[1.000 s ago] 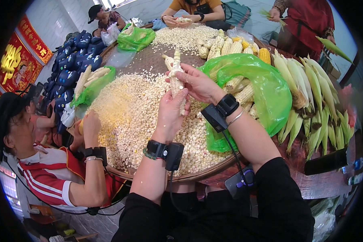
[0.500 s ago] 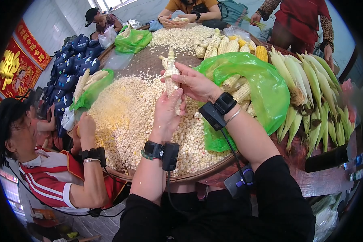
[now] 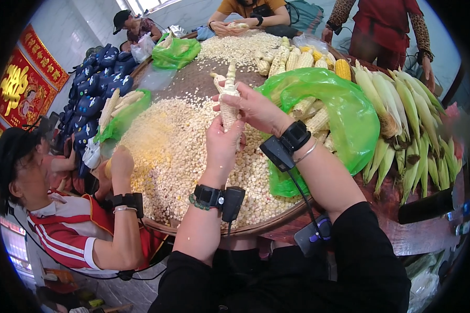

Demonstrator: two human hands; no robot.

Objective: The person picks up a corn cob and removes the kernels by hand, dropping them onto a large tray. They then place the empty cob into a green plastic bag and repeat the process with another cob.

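Note:
A pale corn cob [image 3: 230, 112] stands nearly upright between my hands above a broad heap of loose kernels [image 3: 164, 151]. My left hand [image 3: 222, 141] wraps round its lower part. Higher up, my right hand [image 3: 261, 110] grips the cob from the right side, fingers curled over it. The bare tip points away from me, and a torn piece of husk sticks out beside it. Just right of my hands lies a green plastic bag [image 3: 357, 122] holding several cobs [image 3: 318, 120].
The kernels lie on a large round woven tray [image 3: 256, 228]. Corn in husks [image 3: 402, 112] is piled at the right. More cobs [image 3: 300, 60] lie at the far side. At the left a person in a red-and-white shirt [image 3: 75, 229] works close by; others are across the tray.
The whole view has shifted a little, so most things sit slightly further right. Both hands keep hold of the cob. The standing person's hand at the far right has dropped.

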